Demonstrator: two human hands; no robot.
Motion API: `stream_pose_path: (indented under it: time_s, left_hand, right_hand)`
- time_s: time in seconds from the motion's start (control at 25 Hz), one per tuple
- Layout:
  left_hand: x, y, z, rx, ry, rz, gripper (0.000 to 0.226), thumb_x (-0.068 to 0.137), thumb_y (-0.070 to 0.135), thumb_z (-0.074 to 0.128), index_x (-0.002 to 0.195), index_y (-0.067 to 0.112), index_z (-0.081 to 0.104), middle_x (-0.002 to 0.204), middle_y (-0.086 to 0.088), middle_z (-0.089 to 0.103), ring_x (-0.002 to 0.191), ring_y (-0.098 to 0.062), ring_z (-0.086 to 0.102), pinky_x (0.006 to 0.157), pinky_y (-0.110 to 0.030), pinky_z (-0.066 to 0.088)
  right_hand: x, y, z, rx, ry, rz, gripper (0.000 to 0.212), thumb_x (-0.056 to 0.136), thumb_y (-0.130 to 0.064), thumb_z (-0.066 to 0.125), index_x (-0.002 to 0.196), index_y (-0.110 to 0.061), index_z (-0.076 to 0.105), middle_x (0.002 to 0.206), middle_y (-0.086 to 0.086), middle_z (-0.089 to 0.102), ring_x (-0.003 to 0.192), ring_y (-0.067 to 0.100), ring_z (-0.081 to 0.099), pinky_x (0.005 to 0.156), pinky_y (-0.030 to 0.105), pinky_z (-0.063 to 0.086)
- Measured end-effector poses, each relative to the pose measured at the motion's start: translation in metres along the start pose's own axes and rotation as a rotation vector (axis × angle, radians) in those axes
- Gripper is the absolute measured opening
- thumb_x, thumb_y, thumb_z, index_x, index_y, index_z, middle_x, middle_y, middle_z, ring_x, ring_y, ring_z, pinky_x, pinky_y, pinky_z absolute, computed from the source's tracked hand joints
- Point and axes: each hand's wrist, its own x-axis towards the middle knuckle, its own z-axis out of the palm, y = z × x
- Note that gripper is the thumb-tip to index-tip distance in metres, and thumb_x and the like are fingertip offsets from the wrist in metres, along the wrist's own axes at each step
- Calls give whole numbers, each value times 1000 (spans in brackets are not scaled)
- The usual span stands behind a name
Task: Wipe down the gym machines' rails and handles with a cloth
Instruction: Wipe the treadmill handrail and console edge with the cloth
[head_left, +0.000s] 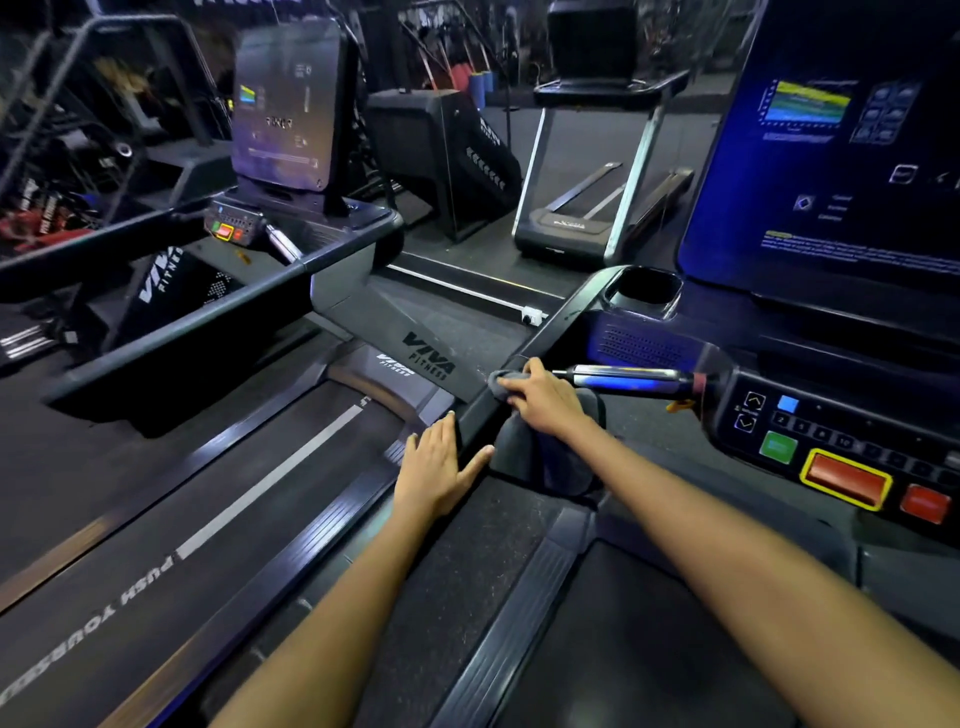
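The cloth (524, 441) looks soft, light, limp — right hand (540, 400) presses it bunched on the rail (475, 415), left hand (439, 470) rests flat beside, fingers straight.

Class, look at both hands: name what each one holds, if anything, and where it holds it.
The right hand grips the grey cloth at its top, pressed on the rail. The left hand rests flat, holding nothing.

"VIVA FITNESS" printed on neighbouring treadmill's motor cover (400, 366), again on grey upright base (430, 355) beside it, and on black panel (161, 278) at left. Belt (156, 577) reads "PUSH YOURSE…", rest cut off. Console keypad (810, 426): "2", "10" legible. Screen txt too blurry.
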Motion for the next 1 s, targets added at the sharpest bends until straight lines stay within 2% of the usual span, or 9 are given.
stream_pose_path:
  time_s: [0.12, 0.28, 0.4, 0.52, 0.64, 0.72, 0.8, 0.92, 1.0]
  left_hand:
    - [0, 0, 1, -40, 23, -1, 106, 70, 77, -2, 146, 5, 20, 152, -8, 29, 138, -19, 28, 112, -40, 21]
    - [0, -3, 1, -56, 14, 4, 115, 66, 83, -8, 147, 6, 18, 153, -7, 27, 140, -17, 25, 113, -38, 21]
    - [1, -4, 1, -66, 11, 12, 116, 66, 84, -10, 147, 6, 19, 151, -8, 31, 138, -18, 29, 112, -40, 23]
    - [2, -4, 2, -71, 23, 29, 100, 77, 77, 5, 147, 6, 19, 150, -8, 32, 138, -19, 29, 113, -40, 22]
    - [2, -5, 3, -116, 16, 21, 91, 84, 72, 19, 147, 6, 17, 151, -8, 29, 139, -18, 26, 114, -40, 19]
    - [2, -4, 3, -108, 18, 20, 93, 83, 73, 17, 147, 7, 17, 152, -8, 29, 140, -19, 26, 113, -39, 20]
    - [0, -4, 2, -97, 34, 42, 96, 78, 76, 9, 148, 11, 18, 152, -6, 28, 140, -19, 25, 112, -39, 23]
    - [1, -6, 2, -112, 9, 96, 76, 86, 69, 22, 149, 26, 18, 155, -2, 21, 141, -18, 21, 111, -39, 23]
    - [0, -5, 2, -97, 7, 107, 78, 84, 73, 20, 149, 29, 17, 157, -1, 17, 142, -17, 19, 112, -39, 23]
  right_hand:
    - [2, -20, 8, -54, 49, 27, 29, 91, -31, 53, 119, -31, 61, 120, 9, 44, 110, 30, 51, 88, 42, 41]
    - [-38, -11, 20, 131, 42, -72, 36, 92, -27, 55, 127, -30, 57, 124, 8, 45, 108, 28, 53, 91, 41, 42]
    - [-19, 7, 8, 71, 18, 16, 35, 92, -26, 55, 126, -30, 58, 119, 10, 45, 109, 29, 54, 90, 41, 43]
    - [6, -4, 1, 4, 32, 154, 32, 91, -29, 54, 123, -30, 59, 117, 11, 44, 109, 31, 53, 89, 43, 43]
    - [-10, -29, 14, -49, 51, 74, 34, 91, -30, 54, 125, -32, 57, 120, 9, 43, 110, 29, 51, 89, 42, 41]
    - [-32, -24, 20, 68, 30, -4, 36, 91, -28, 55, 127, -33, 56, 121, 8, 44, 108, 27, 52, 90, 41, 41]
    - [-34, -10, 15, 137, -2, 7, 36, 91, -26, 57, 126, -33, 57, 120, 6, 45, 107, 26, 54, 90, 40, 42]
    - [1, 1, 0, 52, -29, 119, 31, 90, -26, 56, 120, -32, 61, 115, 9, 44, 107, 30, 55, 90, 40, 43]
    - [17, -11, -7, -62, -33, 163, 28, 91, -28, 55, 118, -33, 61, 118, 11, 44, 110, 32, 53, 92, 42, 41]
